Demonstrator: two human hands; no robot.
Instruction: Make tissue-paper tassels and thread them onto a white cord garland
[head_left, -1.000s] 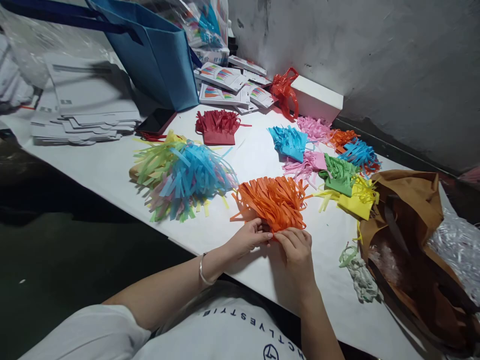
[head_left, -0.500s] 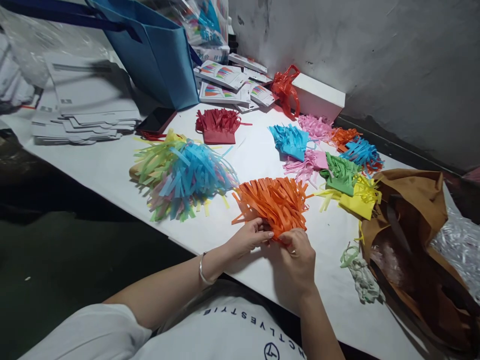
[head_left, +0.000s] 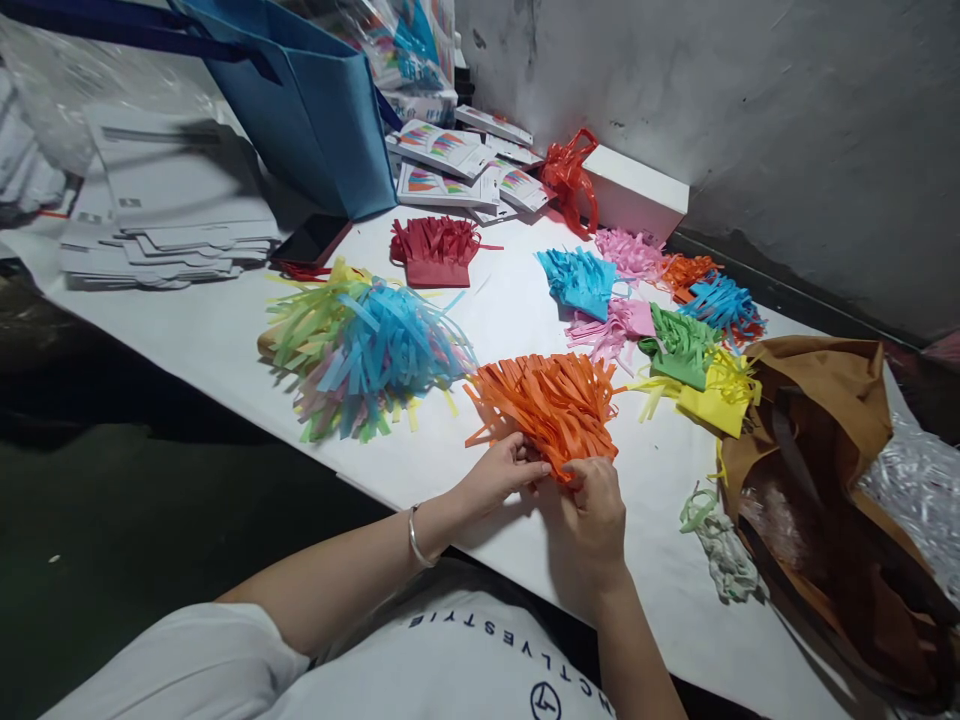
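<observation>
An orange paper tassel (head_left: 559,405), its fringe fanned out away from me, lies on the white table (head_left: 420,480) near the front edge. My left hand (head_left: 501,480) pinches its near end from the left, fingers closed. From the right, my right hand (head_left: 598,500) grips that same gathered end between thumb and fingers. Just left of it rests a bundle of pastel yellow, blue and pink tassels (head_left: 382,335). Yellow fringed paper (head_left: 716,405) and green fringed paper (head_left: 679,345) lie to the right, with blue fringed paper (head_left: 577,282) farther back.
A brown bag (head_left: 817,430) stands open at the right beside crumpled pale green material (head_left: 724,550). Behind are dark red fringed paper (head_left: 435,255), printed packets (head_left: 442,150), a white box (head_left: 637,190) and a red plastic bag (head_left: 571,180). A blue bag (head_left: 315,120), phone (head_left: 311,243) and stacked white sheets (head_left: 187,190) occupy the left.
Both hands keep hold of the orange tassel's near end. The right hand has shifted very slightly left, and its fingers have moved a little. The other things stay where they were.
</observation>
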